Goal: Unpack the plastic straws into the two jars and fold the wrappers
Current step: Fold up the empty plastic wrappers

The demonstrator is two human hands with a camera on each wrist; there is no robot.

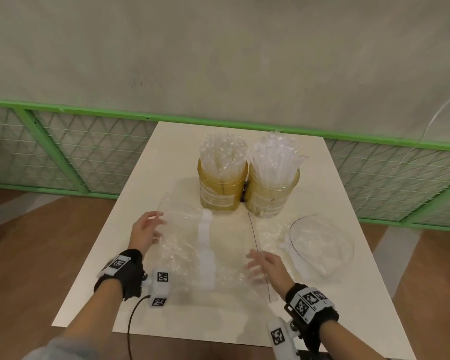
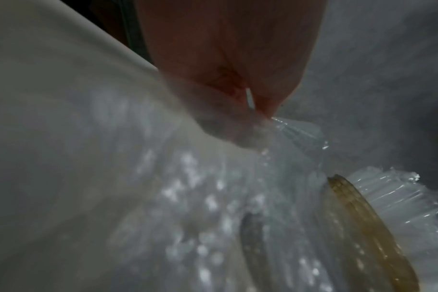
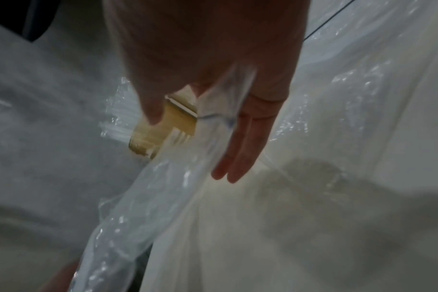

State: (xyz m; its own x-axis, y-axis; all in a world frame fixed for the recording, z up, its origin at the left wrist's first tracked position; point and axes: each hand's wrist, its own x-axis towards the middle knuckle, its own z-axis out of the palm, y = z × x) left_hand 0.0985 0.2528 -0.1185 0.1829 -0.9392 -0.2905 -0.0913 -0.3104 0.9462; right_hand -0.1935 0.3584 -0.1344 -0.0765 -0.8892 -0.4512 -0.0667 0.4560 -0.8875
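Both amber glass jars (image 1: pixel 222 188) stand side by side near the far edge of the white table (image 1: pixel 130 198), each packed with clear plastic straws (image 1: pixel 273 154), so the unpacking looks finished and the folding step is in hand. A large crinkled clear plastic wrapper (image 1: pixel 208 250) with a white strip down its middle lies spread across the table's centre, toward the near edge. The left hand (image 1: pixel 144 231) pinches the wrapper's left edge, a gathered bit of film caught between fingertips in the left wrist view. The right hand (image 1: pixel 264 265) has straight, relaxed fingers lying on the wrapper's right side, grasping nothing. A second clear wrapper (image 1: pixel 322 242), edged with a thin dark line, sits crumpled toward the right edge.

Next, I judge, one side must be carried over the other and pressed flat (slippery film tends to spring back).

No readable brand or writing shows; only black-and-white square markers on the wristbands (image 1: pixel 311 304).
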